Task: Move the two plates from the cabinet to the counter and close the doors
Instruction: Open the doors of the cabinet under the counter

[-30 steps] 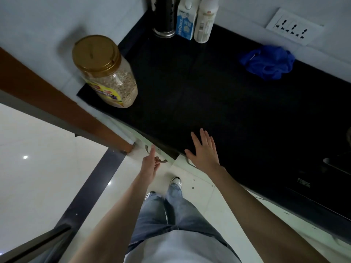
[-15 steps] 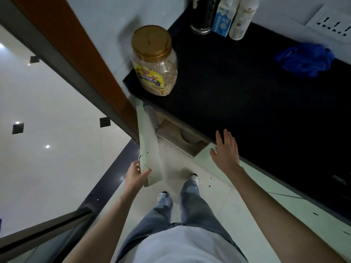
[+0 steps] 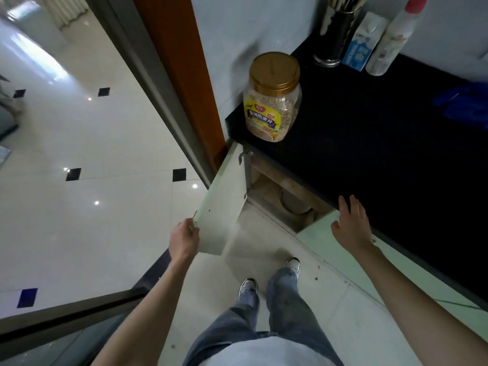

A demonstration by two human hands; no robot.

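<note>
Left hand (image 3: 183,240): fingers curled round edge of door (image 3: 224,207); door swung open
Right hand (image 3: 351,225): fingers straight, spread, holding nothing; at counter (image 3: 369,143) edge
Plates (image 3: 293,205): dim round shape inside cabinet (image 3: 266,184); count unclear

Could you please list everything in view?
counter: one, black, right.
oat jar: one, gold-lidded, counter's left corner.
utensil holder: one, dark, counter's back.
carton: one, blue-white, beside holder.
bottle: one, white, beside carton.
cloth: one, blue, counter's right.
left door: one, pale green, open.
right door: one, pale green, shut.
round grey shape: one, inside cabinet; possibly plates.
left hand: one, gripping left door's edge.
right hand: one, open, by counter's edge.
</note>
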